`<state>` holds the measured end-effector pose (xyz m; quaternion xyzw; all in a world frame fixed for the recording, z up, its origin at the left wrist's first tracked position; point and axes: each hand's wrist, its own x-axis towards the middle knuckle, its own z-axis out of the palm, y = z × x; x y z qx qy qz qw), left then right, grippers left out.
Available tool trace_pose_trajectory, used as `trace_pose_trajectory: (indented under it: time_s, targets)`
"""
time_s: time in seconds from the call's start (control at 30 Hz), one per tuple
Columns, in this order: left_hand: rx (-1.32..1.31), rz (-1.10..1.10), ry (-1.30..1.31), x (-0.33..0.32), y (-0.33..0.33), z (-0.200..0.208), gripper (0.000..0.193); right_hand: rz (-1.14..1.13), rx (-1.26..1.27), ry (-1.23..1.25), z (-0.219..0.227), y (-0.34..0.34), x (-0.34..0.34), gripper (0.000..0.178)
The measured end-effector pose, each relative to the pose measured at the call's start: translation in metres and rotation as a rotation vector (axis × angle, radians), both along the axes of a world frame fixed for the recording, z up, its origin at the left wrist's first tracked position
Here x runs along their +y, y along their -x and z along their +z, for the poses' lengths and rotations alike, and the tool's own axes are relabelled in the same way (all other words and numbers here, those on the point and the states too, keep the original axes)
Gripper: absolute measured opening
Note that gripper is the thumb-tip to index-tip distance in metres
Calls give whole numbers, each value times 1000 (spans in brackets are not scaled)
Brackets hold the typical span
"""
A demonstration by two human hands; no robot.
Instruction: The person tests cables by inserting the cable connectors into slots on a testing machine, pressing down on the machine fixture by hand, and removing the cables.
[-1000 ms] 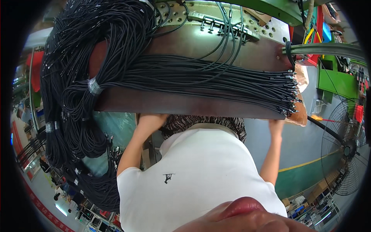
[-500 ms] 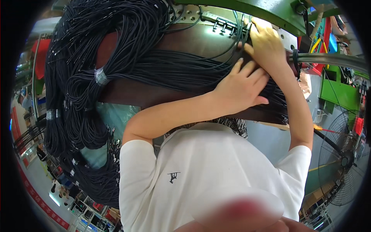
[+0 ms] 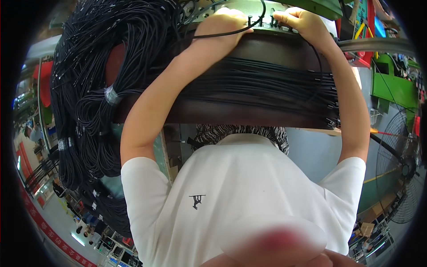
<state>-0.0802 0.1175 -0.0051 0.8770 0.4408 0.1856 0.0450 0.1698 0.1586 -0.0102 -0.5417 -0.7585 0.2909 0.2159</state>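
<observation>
At the far edge of the table, my left hand is closed beside the left end of a metal fixture with small black upright pins. What its fingers grip, if anything, is hidden. A loose black cable loops across that hand. At the right of the fixture my right hand is closed, thumb and forefinger together at a black pin. Another black cable hangs from under its palm onto the table. Nearer to me, a flat row of black cables lies across the brown tabletop.
Thick heaps of black cables fill the left side, one bundle tied with a clear band. A green machine part overhangs the far edge. A metal bar and a large fan stand at right.
My left hand has moved away from the cable row, up and left to the fixture. My right hand has shifted up slightly and closed. Both cables now run by my hands.
</observation>
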Motion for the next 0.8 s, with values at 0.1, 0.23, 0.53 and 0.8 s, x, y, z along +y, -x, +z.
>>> trace_pose_trajectory:
  time_s: [0.1,0.23,0.53,0.8]
  targets:
    - [-25,14,-10,0,2,-7,29,-88,-30,3,1,0,-12,44]
    - [-6,11,-90,-10,-9,1,31,-240,59,48,23,3,-34,29]
    - [291,-80,-7,-77,44,14,59,-245,-111,-990,68,-76,-155,20]
    - [-108,27,245,-67,57,30,24,-853,-675,-465,-22,-178,-249,45]
